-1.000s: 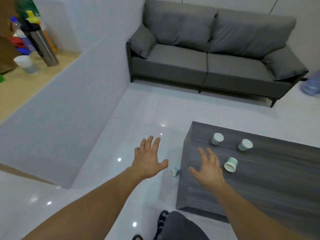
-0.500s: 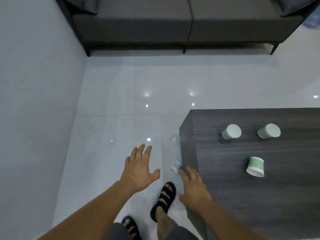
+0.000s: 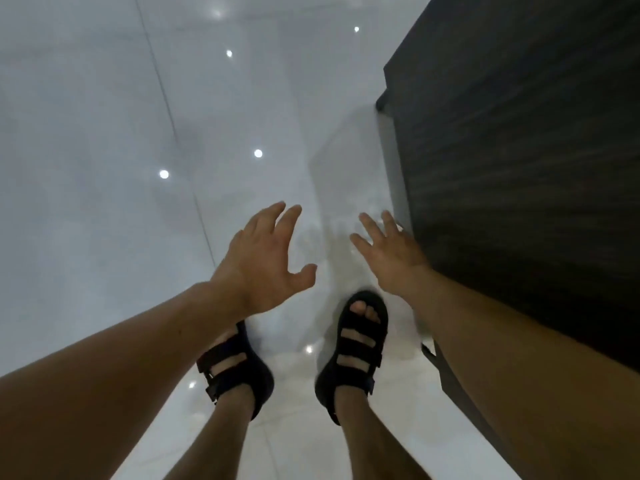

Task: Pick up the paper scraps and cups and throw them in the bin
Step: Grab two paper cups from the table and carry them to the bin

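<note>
My left hand [image 3: 268, 259] hangs over the white tiled floor with its fingers spread, holding nothing. My right hand [image 3: 389, 254] reaches down beside the left edge of the dark wooden table [image 3: 519, 168], fingers straight and apart, also holding nothing. No cup and no paper scrap shows in the head view; the small cup that lay on the floor by the table's corner is hidden or out of sight. The picture is blurred by motion.
My two feet in black sandals [image 3: 353, 344] stand on the glossy floor [image 3: 104, 168] just below my hands. The table's side wall runs close along my right arm. Ceiling lights reflect in the tiles.
The view has tipped steeply down and moved closer to the floor. The sofa and the three cups on the table have left the picture. Both hands have dropped lower beside the table's edge.
</note>
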The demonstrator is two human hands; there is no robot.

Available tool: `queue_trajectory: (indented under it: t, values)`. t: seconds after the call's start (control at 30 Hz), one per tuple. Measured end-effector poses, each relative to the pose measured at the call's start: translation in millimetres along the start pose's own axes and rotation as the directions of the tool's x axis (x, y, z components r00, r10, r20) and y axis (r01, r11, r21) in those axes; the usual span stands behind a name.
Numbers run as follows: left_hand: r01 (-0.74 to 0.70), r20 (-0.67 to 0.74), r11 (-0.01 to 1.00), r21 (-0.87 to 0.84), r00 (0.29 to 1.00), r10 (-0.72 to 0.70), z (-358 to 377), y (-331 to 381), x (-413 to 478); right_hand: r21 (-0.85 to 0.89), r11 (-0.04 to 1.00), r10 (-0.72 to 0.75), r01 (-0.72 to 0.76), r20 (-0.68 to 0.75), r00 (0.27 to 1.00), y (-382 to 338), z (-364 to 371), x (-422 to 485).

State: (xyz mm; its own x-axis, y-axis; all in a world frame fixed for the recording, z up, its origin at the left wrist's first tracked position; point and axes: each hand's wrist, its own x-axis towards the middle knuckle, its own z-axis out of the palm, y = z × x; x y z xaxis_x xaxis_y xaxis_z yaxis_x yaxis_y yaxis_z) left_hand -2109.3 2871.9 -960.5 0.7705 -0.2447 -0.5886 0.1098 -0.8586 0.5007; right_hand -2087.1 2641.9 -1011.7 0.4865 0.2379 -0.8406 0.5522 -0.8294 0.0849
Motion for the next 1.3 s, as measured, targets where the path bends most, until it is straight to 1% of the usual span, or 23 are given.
queue_trajectory:
  t: [0.13,0.27,0.33,0.37,0.4,0.43,0.47,0.5,0.53,0.57,0.6,0.63,0.67,0.7,0.83,0.9,0.97,1.07,1.17,1.2,1.23,1.27,1.3]
  values:
    - [0.006,0.027,0.999,-0.044,1.0,-0.005,39,-24,27,-0.14,0.989,0.047,-0.05,-0.028,0.999,7,42,40]
    - [-0.007,0.054,0.999,-0.051,0.998,0.01,58,-36,36,-0.096,0.992,0.076,-0.088,-0.116,0.99,12,65,59]
    - [0.005,0.056,0.998,-0.055,0.998,-0.002,58,-37,37,-0.002,0.998,0.061,-0.062,-0.164,0.985,10,66,61]
    - [0.016,0.057,0.998,-0.058,0.998,-0.012,56,-37,36,0.091,0.994,0.072,-0.057,-0.172,0.982,6,64,61]
    - [0.019,0.06,0.998,-0.063,0.998,-0.016,53,-35,35,0.24,0.968,0.118,-0.076,-0.166,0.979,0,59,58]
    - [0.015,0.06,0.997,-0.071,0.998,-0.011,49,-33,31,0.428,0.897,0.187,-0.112,-0.138,0.973,-7,51,55]
    - [0.003,0.06,0.997,-0.082,0.998,0.002,42,-30,27,0.63,0.761,0.259,-0.153,-0.078,0.963,-16,39,49]
    - [-0.015,0.062,0.995,-0.095,0.998,0.021,34,-25,21,0.813,0.551,0.308,-0.189,0.012,0.951,-26,24,40]
    - [-0.035,0.066,0.994,-0.107,0.997,0.042,24,-20,14,0.934,0.291,0.313,-0.209,0.113,0.943,-34,6,29]
    - [-0.056,0.068,0.992,-0.117,0.996,0.064,13,-15,7,0.978,0.022,0.271,-0.206,0.192,0.943,-42,-14,15]
    - [-0.078,0.065,0.989,-0.126,0.994,0.087,0,-9,-2,0.96,-0.207,0.211,-0.191,0.234,0.949,-48,-34,-1]
    - [-0.101,0.058,0.985,-0.137,0.992,0.11,-15,-2,-11,0.916,-0.365,0.157,-0.168,0.238,0.958,-52,-54,-19]
    - [-0.126,0.046,0.98,-0.152,0.99,0.135,-30,6,-20,0.881,-0.453,0.12,-0.138,0.214,0.97,-54,-74,-37]
    - [-0.152,0.028,0.974,-0.17,0.987,0.159,-46,15,-28,0.863,-0.494,0.094,-0.107,0.175,0.98,-55,-95,-57]
    - [-0.187,-0.061,0.95,-0.249,0.982,0.177,-124,59,-58,0.839,-0.543,-0.001,-0.031,0.036,0.999,-48,-173,-135]
    - [-0.202,-0.084,0.936,-0.288,0.979,0.186,-165,79,-69,0.83,-0.558,0.008,0.017,-0.016,1.0,-39,-208,-167]
    - [-0.232,-0.097,0.932,-0.277,0.972,0.213,-205,99,-76,0.821,-0.566,0.044,0.072,-0.057,0.997,-24,-242,-195]
    - [-0.224,-0.114,0.951,-0.215,0.973,0.203,-255,134,-84,0.841,-0.527,0.093,0.12,-0.084,0.992,1,-279,-233]
    - [-0.222,-0.114,0.959,-0.175,0.972,0.204,-293,175,-85,0.865,-0.472,0.243,0.172,-0.059,0.968,26,-300,-260]
    - [-0.234,-0.109,0.959,-0.163,0.97,0.218,-304,191,-82,0.882,-0.426,0.345,0.204,-0.05,0.937,36,-303,-266]
    - [-0.244,-0.103,0.958,-0.147,0.968,0.231,-314,206,-77,0.902,-0.356,0.464,0.245,-0.057,0.884,48,-304,-271]
    - [-0.253,-0.101,0.959,-0.129,0.965,0.241,-323,221,-70,0.929,-0.247,0.593,0.276,-0.08,0.802,61,-303,-275]
    - [-0.259,-0.101,0.96,-0.109,0.963,0.248,-330,236,-62,0.956,-0.101,0.717,0.274,-0.122,0.686,77,-301,-278]
